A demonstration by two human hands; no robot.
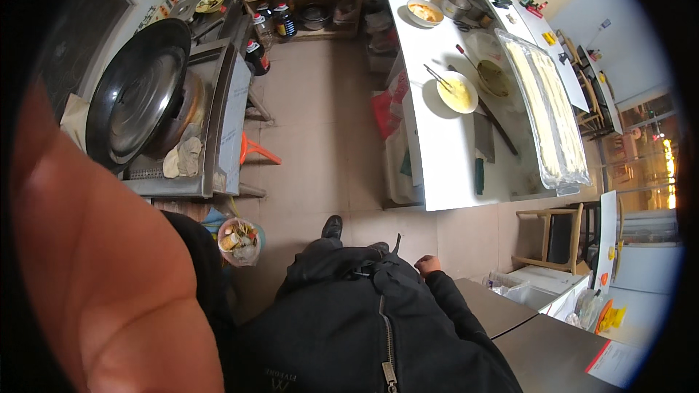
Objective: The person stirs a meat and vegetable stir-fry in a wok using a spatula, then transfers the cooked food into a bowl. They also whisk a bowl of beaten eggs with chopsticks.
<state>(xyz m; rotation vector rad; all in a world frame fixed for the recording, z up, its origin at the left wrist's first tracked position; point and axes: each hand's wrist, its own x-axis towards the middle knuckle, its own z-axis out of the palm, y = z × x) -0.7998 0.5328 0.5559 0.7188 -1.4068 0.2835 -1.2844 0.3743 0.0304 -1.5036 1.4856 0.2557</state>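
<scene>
My left hand (117, 262) is raised very close to the camera and fills the lower left; its fingers run out of the picture, so their pose is hidden. Low at my right side hangs my right hand (428, 266), fingers curled in, with nothing seen in it. To the left a large black wok (142, 101) stands tilted on a steel stove (218, 120). On the white counter (445, 174) ahead to the right, a bowl of beaten egg (456, 93) has chopsticks (438, 77) resting in it. Beside it lies a cleaver (483, 139) with a green handle.
A plastic-covered tray of dough strips (546, 114) lies along the counter's far side. A bowl of food (425, 13) and pots (456, 4) stand farther back. Near my feet is a lined waste bin (239, 241). Bottles (284, 21) stand by the shelf; a wooden chair (551, 237) is at right.
</scene>
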